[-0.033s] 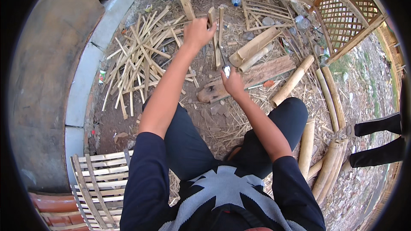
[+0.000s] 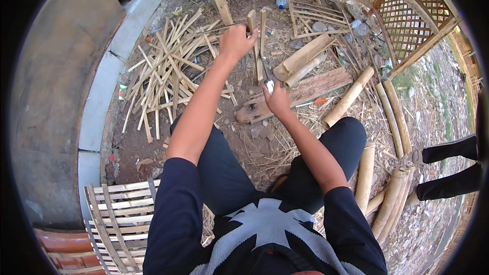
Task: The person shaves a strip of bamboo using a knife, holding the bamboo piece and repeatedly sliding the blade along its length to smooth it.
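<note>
Out in front, my left hand (image 2: 237, 43) is closed around the upper part of an upright bamboo strip (image 2: 257, 69), with its thumb against the side. A second thin bamboo strip (image 2: 263, 28) stands close along its right side, with a narrow gap between the two. My right hand (image 2: 277, 100), lower and to the right, is closed on the pale handle of a knife (image 2: 269, 86). The dark blade points up and away, lying against the strips near their lower part. How far it sits between them I cannot tell.
Left of my hands lies a heap of bamboo strips (image 2: 170, 71). A worn plank (image 2: 300, 94) and split bamboo pieces (image 2: 305, 57) lie to the right, with bamboo poles (image 2: 349, 97) beyond. A slatted bamboo panel (image 2: 122, 209) is at lower left; another person's legs (image 2: 448, 165) show far right.
</note>
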`<state>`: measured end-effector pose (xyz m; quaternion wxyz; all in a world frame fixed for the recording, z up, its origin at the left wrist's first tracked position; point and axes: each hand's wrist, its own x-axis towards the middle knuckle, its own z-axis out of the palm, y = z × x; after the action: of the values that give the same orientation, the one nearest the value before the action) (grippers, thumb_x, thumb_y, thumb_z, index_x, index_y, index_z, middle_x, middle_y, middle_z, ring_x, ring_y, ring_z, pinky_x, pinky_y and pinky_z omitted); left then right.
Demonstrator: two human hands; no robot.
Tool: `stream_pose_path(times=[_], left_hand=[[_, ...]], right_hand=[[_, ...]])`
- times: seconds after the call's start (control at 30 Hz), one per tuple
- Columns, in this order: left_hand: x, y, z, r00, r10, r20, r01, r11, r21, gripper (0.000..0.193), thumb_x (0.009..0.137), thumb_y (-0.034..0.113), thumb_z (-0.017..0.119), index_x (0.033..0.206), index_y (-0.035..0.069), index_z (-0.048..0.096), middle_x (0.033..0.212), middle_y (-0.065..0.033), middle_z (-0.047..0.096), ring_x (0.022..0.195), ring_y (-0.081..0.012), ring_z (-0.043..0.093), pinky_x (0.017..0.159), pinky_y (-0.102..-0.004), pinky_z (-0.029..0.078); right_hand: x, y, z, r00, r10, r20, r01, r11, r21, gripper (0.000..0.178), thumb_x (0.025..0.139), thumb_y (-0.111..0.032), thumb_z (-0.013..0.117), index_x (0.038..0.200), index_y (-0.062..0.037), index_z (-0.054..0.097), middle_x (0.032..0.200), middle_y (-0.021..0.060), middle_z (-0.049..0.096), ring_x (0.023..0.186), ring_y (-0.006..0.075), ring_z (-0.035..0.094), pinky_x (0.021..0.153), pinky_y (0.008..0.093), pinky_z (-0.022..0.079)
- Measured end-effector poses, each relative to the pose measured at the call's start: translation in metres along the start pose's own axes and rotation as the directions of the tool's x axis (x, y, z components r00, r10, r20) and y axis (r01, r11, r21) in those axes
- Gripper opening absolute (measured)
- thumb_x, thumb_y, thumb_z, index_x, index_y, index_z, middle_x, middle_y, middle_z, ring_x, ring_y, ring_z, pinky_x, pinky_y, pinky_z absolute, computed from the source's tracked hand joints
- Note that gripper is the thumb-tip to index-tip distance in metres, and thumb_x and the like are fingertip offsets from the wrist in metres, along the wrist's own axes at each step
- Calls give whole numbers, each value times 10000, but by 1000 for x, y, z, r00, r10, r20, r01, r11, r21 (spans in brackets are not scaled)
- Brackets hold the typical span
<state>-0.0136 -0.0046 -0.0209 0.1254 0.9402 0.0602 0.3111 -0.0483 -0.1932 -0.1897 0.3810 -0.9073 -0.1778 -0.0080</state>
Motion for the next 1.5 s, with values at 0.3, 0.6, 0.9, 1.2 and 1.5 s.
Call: stream_pose_path(times=[0.3,0.6,0.9,1.2,1.5], left_hand=[[7,4,-29,986,-167,-21,160,968,-193,312,843,327,688,843,15,699,748,-140,708,723,-309,705,663,-408,543],[20,21,-57,935,-34,-353,-88,942,-324,249,875,268,678,861,20,692,733,-103,711,669,-245,707,629,-345,537],[-2,-9,-4,960,-238,150,247,968,-47,346,845,353,673,894,13,710,784,-198,702,762,-377,695,704,-471,548],[18,18,-52,942,-53,-333,-65,941,-333,251,838,283,699,816,33,700,688,-105,704,635,-265,703,607,-365,539],[0,5,3,979,-153,133,163,984,-67,334,870,349,648,885,18,687,780,-190,696,748,-375,689,683,-462,544]], right_hand=[[7,-30,-22,999,16,32,-20,993,118,483,913,-392,635,954,89,604,826,333,649,813,516,635,714,558,499],[1,-67,-51,999,31,-14,-29,995,96,442,917,-373,629,910,66,577,792,324,650,790,512,642,697,561,504],[3,-21,-11,996,54,69,-54,999,5,493,908,-399,635,970,90,614,853,346,649,832,519,638,735,567,503],[1,-71,-62,1000,-12,-9,14,985,173,462,914,-369,632,955,90,615,796,326,650,768,511,640,694,540,507],[-1,1,1,997,77,24,-76,996,-54,500,910,-415,627,997,76,595,864,336,654,837,525,637,745,568,514]])
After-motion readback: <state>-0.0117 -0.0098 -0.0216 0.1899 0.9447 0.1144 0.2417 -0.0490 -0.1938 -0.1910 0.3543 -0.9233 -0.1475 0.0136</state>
